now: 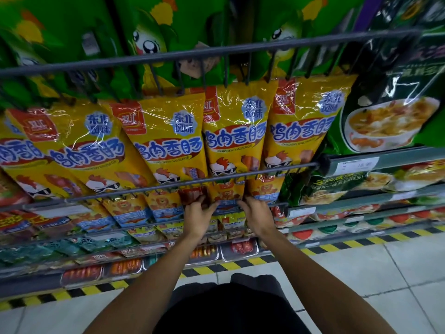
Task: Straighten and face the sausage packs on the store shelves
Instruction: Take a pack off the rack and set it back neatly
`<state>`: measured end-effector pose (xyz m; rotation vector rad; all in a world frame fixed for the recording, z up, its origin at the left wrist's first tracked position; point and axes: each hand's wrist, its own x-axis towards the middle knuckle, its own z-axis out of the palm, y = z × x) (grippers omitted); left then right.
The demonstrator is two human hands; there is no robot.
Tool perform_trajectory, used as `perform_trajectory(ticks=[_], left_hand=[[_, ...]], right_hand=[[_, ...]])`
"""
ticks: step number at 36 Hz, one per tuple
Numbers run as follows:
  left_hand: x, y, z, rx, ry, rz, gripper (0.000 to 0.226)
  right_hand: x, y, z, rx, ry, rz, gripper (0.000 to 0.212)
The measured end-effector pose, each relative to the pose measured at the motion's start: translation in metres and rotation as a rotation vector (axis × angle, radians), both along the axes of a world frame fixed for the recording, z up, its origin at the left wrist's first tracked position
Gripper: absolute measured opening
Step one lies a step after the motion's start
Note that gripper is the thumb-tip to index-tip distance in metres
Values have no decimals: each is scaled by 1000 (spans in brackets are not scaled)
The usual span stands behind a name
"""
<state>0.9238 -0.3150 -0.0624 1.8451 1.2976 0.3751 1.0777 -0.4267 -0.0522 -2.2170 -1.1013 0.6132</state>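
2 hands (197, 214) (256, 213) on 1 lion pack (226, 192), 5 yellow pks (168, 138)

floor (397, 280): pale tiles | hazard tape (361, 242): yellow-black stripe at shelving base | light: dim

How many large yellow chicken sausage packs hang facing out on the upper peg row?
5: far-left pack, partly cut off; second; third; fourth; fifth. More may hang behind.

Yellow chicken sausage packs (168, 138), large, upper hanging row: five visible, the leftmost cut off by the frame edge. Small lion-print packs (125, 208), row below: at least five visible. Hands: two, left hand (196, 216), right hand (258, 216).
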Motion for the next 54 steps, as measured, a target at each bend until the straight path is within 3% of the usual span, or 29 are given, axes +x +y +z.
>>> perform_trajectory(ticks=[10,16,20,24,27,31,35,39,42,44,48,54], left_hand=[[-7,2,-3,54,4,-49,57],[-15,-2,-8,111,-37,-82,47],[-10,2,-5,111,24,-88,54],[-13,4,-2,93,78,-116,65],[-28,2,6,84,59,-158,59],[-71,-7,18,103,-131,17,45],[-115,-7,21,144,-285,248,31],[-137,11,20,33,-255,340,50],[-142,23,14,51,-92,195,57],[-142,28,10,66,-35,105,54],[-143,40,9,39,-53,132,54],[-145,37,11,50,-88,143,47]], right_hand=[[-5,1,2,-31,5,18,31],[-11,3,-2,-40,51,5,32],[-10,1,-5,-65,15,9,31],[-11,1,-8,-25,31,12,27],[-16,-5,-11,75,55,-54,24],[-33,-23,-11,299,54,-256,28],[-65,-25,-6,456,127,-185,29],[-94,5,-2,370,175,79,37],[-113,39,1,192,157,221,50],[-125,59,2,121,144,219,52],[-139,81,2,47,128,148,39],[-142,88,1,109,38,81,23]])
